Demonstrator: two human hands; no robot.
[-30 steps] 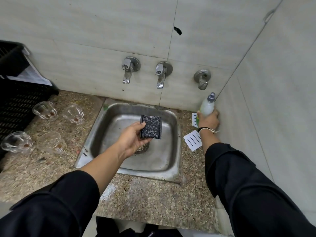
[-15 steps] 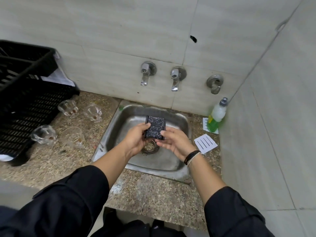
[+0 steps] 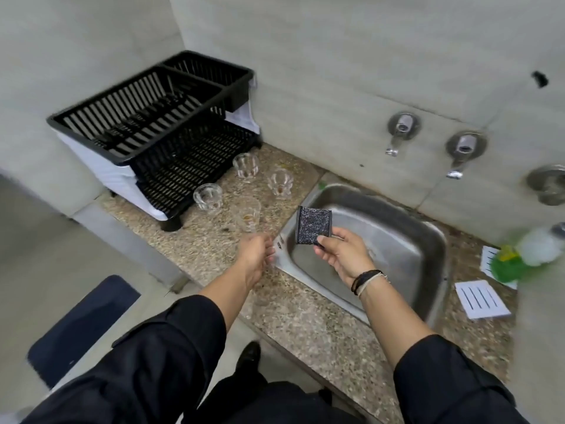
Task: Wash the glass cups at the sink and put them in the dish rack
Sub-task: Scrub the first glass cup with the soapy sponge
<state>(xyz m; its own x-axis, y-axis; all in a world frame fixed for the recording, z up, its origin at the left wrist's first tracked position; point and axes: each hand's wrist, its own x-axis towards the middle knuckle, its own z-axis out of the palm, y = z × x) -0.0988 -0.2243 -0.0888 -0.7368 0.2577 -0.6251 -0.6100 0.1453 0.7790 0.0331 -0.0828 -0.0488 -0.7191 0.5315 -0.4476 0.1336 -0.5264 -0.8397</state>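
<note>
Several glass cups stand on the speckled counter left of the sink: one and another at the back, one by the rack, and the nearest cup, which has brown residue. My left hand is blurred just below the nearest cup, fingers stretched toward its base and holding nothing. Over the sink's left part, my right hand pinches a dark scrub sponge upright. The black dish rack stands at the back left.
Two taps and a third fitting stick out of the wall above the sink. A green soap bottle and a white slotted card lie right of the sink. A dark mat covers the floor at left.
The sponge passed from my left hand to my right hand. My left hand left the sink and reached left to the nearest cup. The view swung left, showing the whole rack.
</note>
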